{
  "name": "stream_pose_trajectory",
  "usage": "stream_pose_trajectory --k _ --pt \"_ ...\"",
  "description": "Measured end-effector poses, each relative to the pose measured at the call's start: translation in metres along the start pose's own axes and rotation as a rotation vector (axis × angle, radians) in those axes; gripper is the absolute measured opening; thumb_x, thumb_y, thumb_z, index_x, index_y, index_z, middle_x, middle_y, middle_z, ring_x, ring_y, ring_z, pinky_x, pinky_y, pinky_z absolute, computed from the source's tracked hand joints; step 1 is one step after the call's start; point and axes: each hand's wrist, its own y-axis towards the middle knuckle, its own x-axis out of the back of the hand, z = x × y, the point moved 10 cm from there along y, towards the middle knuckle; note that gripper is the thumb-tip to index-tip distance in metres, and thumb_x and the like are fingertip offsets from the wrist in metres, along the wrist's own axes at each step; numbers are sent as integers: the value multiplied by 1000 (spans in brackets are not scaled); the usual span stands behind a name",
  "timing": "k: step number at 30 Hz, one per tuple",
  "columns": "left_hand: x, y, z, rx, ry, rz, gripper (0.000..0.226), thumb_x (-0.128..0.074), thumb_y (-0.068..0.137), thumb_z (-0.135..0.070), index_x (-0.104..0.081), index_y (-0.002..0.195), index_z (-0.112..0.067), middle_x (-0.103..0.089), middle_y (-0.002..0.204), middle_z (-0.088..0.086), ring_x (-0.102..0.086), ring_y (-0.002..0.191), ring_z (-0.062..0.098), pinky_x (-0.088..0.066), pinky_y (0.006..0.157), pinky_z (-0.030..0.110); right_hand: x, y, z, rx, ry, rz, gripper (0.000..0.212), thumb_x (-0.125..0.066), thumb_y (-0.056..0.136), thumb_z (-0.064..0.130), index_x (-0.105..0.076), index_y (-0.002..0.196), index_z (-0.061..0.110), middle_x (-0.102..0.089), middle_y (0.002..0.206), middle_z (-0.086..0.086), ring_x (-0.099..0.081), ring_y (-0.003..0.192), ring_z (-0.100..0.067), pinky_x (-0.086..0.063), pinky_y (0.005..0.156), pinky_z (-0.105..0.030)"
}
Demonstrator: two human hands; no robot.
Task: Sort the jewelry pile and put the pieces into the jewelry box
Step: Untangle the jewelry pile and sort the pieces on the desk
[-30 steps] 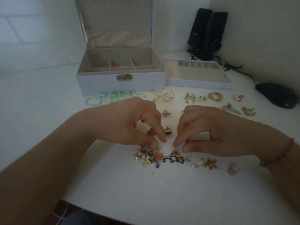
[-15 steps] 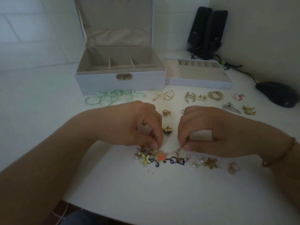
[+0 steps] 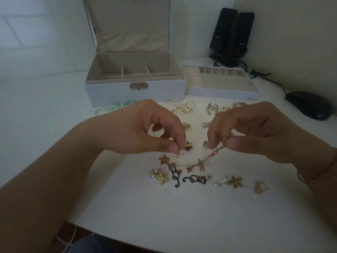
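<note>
Pinching with thumb and forefinger, the left hand (image 3: 145, 130) holds the thin gold hook of a dangling star earring (image 3: 165, 159) just above the white tabletop (image 3: 182, 216); its other fingers curl loosely. At three o'clock from it, the right hand (image 3: 259, 132) pinches the top of a second gold drop earring with a slim beaded stem and a star charm (image 3: 201, 164), which hangs tilted down toward seven o'clock, the charm near or on the table; which, I cannot tell. Between the two hands lies a small gold-and-black piece (image 3: 187, 145). At six o'clock from the fingers the loose jewelry pile spreads out: a yellow-green flower earring (image 3: 162, 178), two dark-blue curled wire pieces (image 3: 193, 179), a small gold star (image 3: 190, 168), a gold flower earring with pearls (image 3: 235, 182) and a pale hoop-shaped piece (image 3: 260, 187) furthest toward four o'clock. At twelve o'clock stands the white jewelry box (image 3: 135, 92), lid upright, beige compartments showing. Its removable tray (image 3: 220, 84) sits just beside it at three o'clock. Gold twisted rings (image 3: 184, 106) and a pale green ribbon-like strand (image 3: 116, 107) lie in front of the box. Black speakers (image 3: 231, 33) and a black computer mouse (image 3: 308, 105) sit toward two o'clock.
</note>
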Motion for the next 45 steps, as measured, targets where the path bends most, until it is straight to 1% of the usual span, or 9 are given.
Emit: stream_pose_trajectory --k 3,8,17,21,25,29,38,42,45 --pt "3 -1 -2 -12 -37 -20 13 -74 85 -23 -75 96 -18 -71 81 -8 -60 73 10 -47 68 38 1 0 -2 -5 141 -36 12 -65 86 27 -69 87 16 -71 89 -6 -67 83 -30 -52 79 -38" --pt "3 0 -2 -3 -89 -32 15 -70 85 -23 -74 97 -15 -66 74 -10 -55 66 13 -43 63 39 4 1 -2 28 293 -60 17 -66 86 25 -67 87 8 -73 90 -12 -65 77 -41 -50 72 -58" --pt "-8 0 5 64 -9 52 15 -72 85 -12 -74 98 -17 -68 78 -4 -59 70 22 -48 67 34 10 5 8 135 648 -50 10 -55 94 17 -57 93 7 -71 91 -17 -67 81 -35 -51 74 -44" --pt "-15 -4 10 98 87 143 30 -66 73 1 -74 91 -22 -65 75 -6 -56 69 18 -46 66 25 11 6 3 72 629 -73 11 -57 92 16 -58 90 6 -70 82 -17 -66 72 -35 -54 69 -42" --pt "-15 -5 19 146 182 141 27 -67 73 -15 -74 93 -31 -63 77 -5 -57 69 21 -48 66 31 12 5 -10 -38 552 -151 17 -63 88 22 -58 86 6 -66 69 -12 -62 59 -29 -52 61 -34" --pt "-20 -3 23 172 232 144 22 -76 77 -41 -74 98 -36 -59 73 -7 -57 68 17 -45 63 21 16 4 -17 -101 439 -195 18 -66 84 28 -61 85 11 -64 63 -5 -58 56 -23 -50 59 -30" --pt "-20 -1 28 188 248 139 18 -80 77 -42 -68 84 -32 -58 74 -3 -56 71 18 -48 70 35 15 4 -20 -114 398 -206 13 -63 83 25 -62 83 12 -62 62 -2 -56 56 -22 -50 60 -27" --pt "-11 0 15 134 184 79 13 -80 78 -40 -69 81 -36 -70 87 -8 -62 78 18 -51 72 31 22 4 -23 -147 318 -276 9 -59 83 21 -62 81 13 -61 60 -5 -54 54 -22 -49 58 -27" --pt "14 -4 4 58 50 -79 12 -84 75 -34 -75 82 -29 -73 79 -9 -62 66 13 -47 61 21 23 5 -23 -170 198 -299 20 -65 83 32 -62 84 12 -62 61 -6 -55 54 -21 -48 58 -30"
